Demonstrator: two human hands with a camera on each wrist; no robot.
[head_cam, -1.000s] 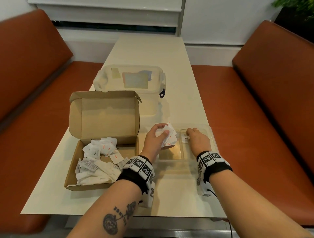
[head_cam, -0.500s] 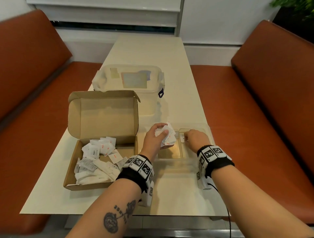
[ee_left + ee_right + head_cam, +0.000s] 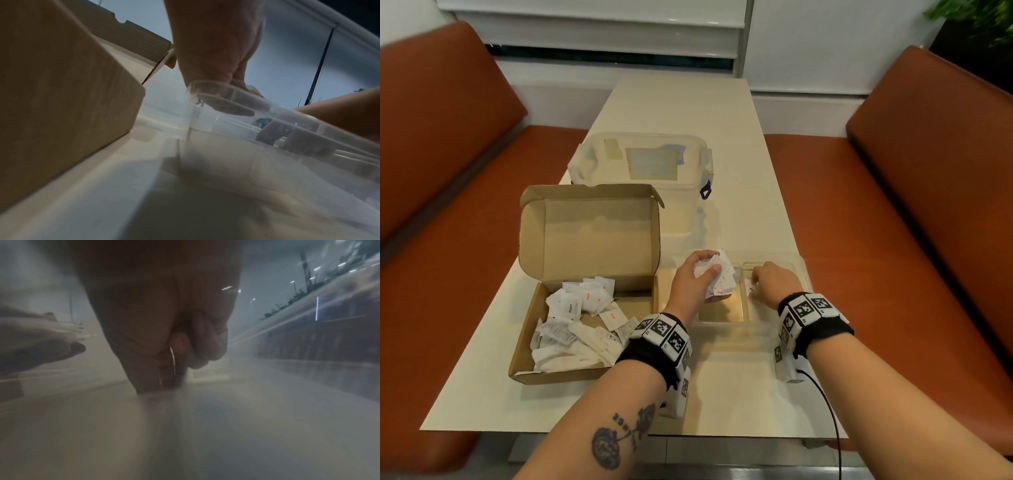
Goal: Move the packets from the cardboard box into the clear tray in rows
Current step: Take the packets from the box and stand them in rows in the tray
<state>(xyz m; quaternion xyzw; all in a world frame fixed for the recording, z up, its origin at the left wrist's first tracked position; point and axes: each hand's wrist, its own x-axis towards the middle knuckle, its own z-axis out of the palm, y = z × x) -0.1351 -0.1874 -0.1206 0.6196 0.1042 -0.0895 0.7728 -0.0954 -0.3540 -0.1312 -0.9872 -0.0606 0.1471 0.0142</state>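
Right hand [image 3: 774, 282] has slid a bit toward the near side of the clear tray [image 3: 803, 270], lower centre of the frame — it's pinching one packet [image 3: 750, 288] down inside. Left hand [image 3: 693, 281] is still gripping a bunch of packets [image 3: 722, 279] over the tray's left half. More are lying in the cardboard box [image 3: 527, 329], lower left.

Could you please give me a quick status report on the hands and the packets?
Left hand holds a bunch of packets over the clear tray. Right hand down in the tray, pinching one packet. More packets in the cardboard box. Nothing in the way.
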